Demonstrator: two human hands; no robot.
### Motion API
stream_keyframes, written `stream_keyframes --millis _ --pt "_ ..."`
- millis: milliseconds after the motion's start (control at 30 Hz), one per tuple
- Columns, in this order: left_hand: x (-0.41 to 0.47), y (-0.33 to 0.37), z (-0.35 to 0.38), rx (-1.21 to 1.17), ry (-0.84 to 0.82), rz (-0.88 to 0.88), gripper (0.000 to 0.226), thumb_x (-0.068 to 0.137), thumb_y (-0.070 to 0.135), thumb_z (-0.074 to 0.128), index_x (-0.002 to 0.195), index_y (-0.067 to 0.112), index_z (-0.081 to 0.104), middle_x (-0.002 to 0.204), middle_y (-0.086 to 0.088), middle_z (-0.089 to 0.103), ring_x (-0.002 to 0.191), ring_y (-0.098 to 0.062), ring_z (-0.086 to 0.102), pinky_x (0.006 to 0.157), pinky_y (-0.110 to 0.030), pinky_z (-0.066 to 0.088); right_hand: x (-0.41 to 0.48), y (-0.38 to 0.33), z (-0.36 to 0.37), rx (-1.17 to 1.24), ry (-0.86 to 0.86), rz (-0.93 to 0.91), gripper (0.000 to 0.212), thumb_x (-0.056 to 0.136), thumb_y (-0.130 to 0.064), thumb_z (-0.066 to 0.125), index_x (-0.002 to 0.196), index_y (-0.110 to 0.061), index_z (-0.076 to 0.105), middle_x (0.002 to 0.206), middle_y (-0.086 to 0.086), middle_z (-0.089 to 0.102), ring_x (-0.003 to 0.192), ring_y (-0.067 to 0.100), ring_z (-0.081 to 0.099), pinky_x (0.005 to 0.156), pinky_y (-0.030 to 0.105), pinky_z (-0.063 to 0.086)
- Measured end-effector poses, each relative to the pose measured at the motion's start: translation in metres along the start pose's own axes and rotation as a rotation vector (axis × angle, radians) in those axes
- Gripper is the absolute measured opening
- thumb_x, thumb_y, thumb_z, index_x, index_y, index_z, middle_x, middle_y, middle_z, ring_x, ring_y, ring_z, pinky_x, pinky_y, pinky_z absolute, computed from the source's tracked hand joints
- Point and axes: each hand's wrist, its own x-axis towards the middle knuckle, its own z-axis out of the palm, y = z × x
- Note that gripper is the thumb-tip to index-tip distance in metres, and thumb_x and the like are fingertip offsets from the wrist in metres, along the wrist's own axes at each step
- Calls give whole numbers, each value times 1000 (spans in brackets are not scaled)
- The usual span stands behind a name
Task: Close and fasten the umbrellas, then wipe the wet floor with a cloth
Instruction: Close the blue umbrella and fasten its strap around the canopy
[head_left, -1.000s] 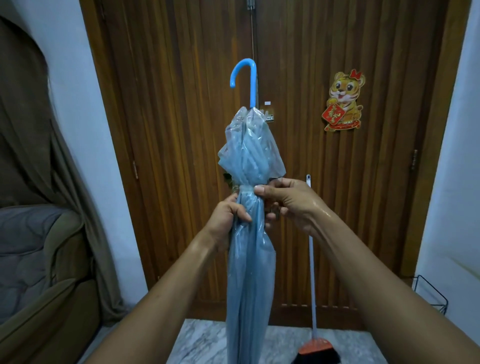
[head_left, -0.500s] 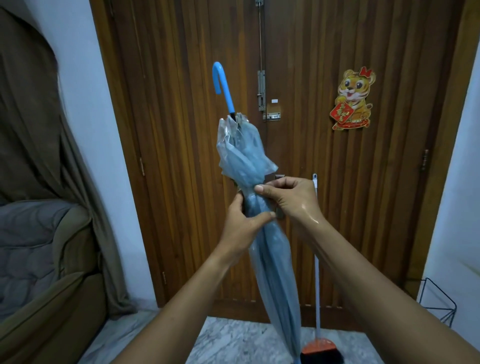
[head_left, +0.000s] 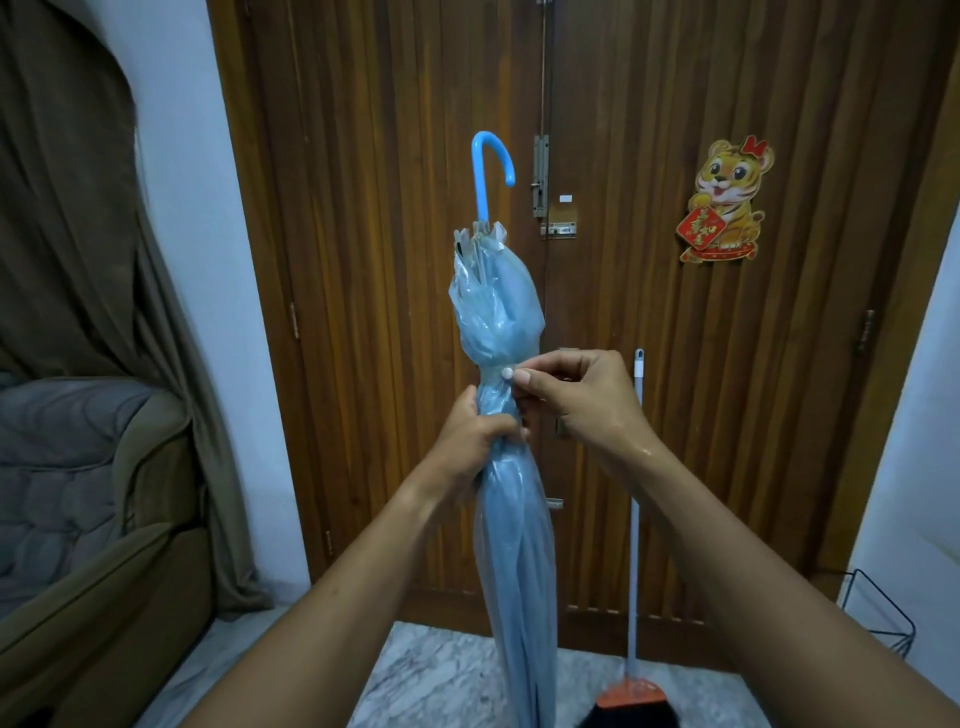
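Observation:
A folded light-blue translucent umbrella (head_left: 511, 530) hangs upright in front of me, its blue hook handle (head_left: 488, 166) at the top and its tip out of frame below. My left hand (head_left: 475, 439) is wrapped around the gathered canopy at the waist. Just above it, my right hand (head_left: 576, 395) pinches the strap, thumb and forefinger at its white snap button (head_left: 505, 373). The strap cinches the fabric into a narrow neck. My right wrist looks wet.
A wooden double door (head_left: 649, 312) with a bolt latch and a tiger sticker (head_left: 724, 202) stands straight ahead. A broom (head_left: 634, 571) leans against it at lower right. A brown sofa (head_left: 78, 545) and curtain fill the left. A black wire rack (head_left: 878, 608) sits right. Marble floor (head_left: 431, 675) lies below.
The umbrella has swung back from a lean to upright, and its hook now faces right. My right hand has moved the strap round to the front, with the white button showing.

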Motion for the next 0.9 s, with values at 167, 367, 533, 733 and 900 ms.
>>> stream_keyframes --millis 167,367,533,733,900 --pt "-5 3 -2 -24 -90 -27 56 66 -6 60 118 10 47 87 -9 60 70 -17 63 62 -32 52 2 -4 -3 66 -21 125 17 87 -5 73 97 8 74 88 22 74 74 20 71 68 27 62" --pt "-3 5 -3 -66 -114 -12 57 63 -8 56 116 12 48 88 -6 58 71 -16 61 65 -31 51 5 -3 1 167 -8 205 17 87 -5 72 97 9 73 81 18 71 73 21 66 68 26 60" --pt "-2 5 -3 -74 -127 -10 59 60 -8 53 116 11 49 84 -5 57 70 -17 59 64 -30 50 4 -5 3 157 -7 212 15 86 -6 74 93 7 73 81 17 71 70 19 67 67 26 61" --pt "-3 6 -6 -37 -158 6 51 67 -1 56 118 7 52 82 -5 56 68 -17 59 62 -29 50 3 -5 2 162 -46 245 10 87 -8 74 91 2 73 85 18 72 75 23 67 70 30 61" --pt "-2 10 -1 -41 -149 90 36 98 41 52 112 12 69 74 2 59 69 -13 58 63 -27 50 4 -3 9 160 -25 268 12 88 -9 73 89 3 71 77 17 69 64 22 64 57 30 59"
